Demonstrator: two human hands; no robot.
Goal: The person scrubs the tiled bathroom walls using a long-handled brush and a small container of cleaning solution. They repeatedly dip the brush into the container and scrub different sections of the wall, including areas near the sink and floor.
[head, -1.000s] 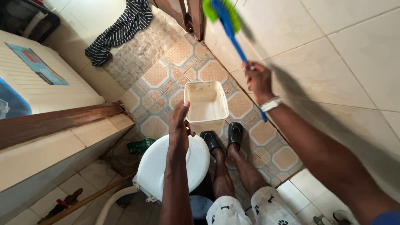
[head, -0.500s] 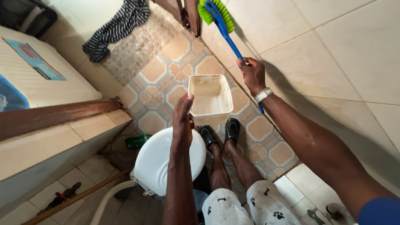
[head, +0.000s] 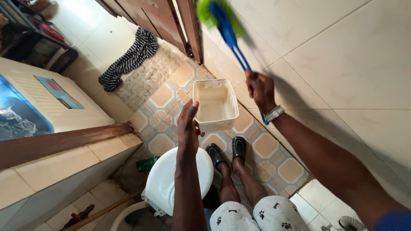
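Note:
My left hand [head: 188, 128] grips the near left edge of a white rectangular plastic container [head: 215, 104], held level out in front of me with soapy liquid inside. My right hand [head: 260, 90], a watch on its wrist, is closed around the blue handle of a brush [head: 225, 31] with green bristles. The brush head points up against the tiled wall, blurred from motion. Below the container I see my legs and black shoes [head: 227, 152] on the patterned floor tiles.
A white toilet lid [head: 169, 177] sits below my left arm. A wooden door frame [head: 190, 25] stands ahead, a striped cloth [head: 128, 60] lies on the floor beyond, a washing machine [head: 47, 100] is at left, and a green object [head: 147, 163] lies by the low wall.
The right hand has swung the brush a little leftward and up along the wall. The container in my left hand has stayed almost in place.

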